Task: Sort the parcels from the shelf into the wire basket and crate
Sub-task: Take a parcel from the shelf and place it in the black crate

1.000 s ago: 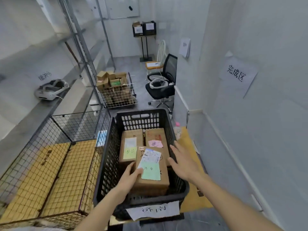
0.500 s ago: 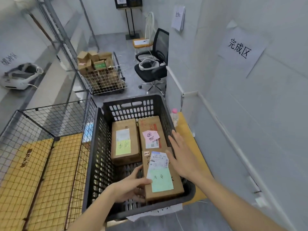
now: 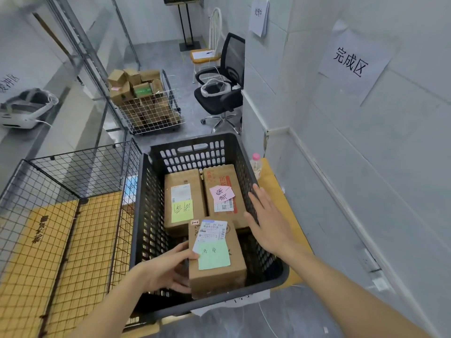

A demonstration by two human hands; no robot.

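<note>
Gripping green-noted parcel [image 3: 216, 258] in crate [image 3: 156, 208], left hand [image 3: 162, 270], right hand [image 3: 269, 224] spread flat, wall sign [image 3: 351, 62] "完成区"

Both bare forearms reach forward and down from the bottom of the view. The left arm comes in from seven o'clock, and the left hand [image 3: 166, 272] curls at the wrist, thumb lying on top toward two o'clock and fingers wrapped lower, gripping the near box [image 3: 216, 258] by its left side. The right arm enters from five o'clock and angles toward eleven. The right hand [image 3: 269, 222] is flat, palm down, fingers straight and slightly spread, holding nothing.
</note>
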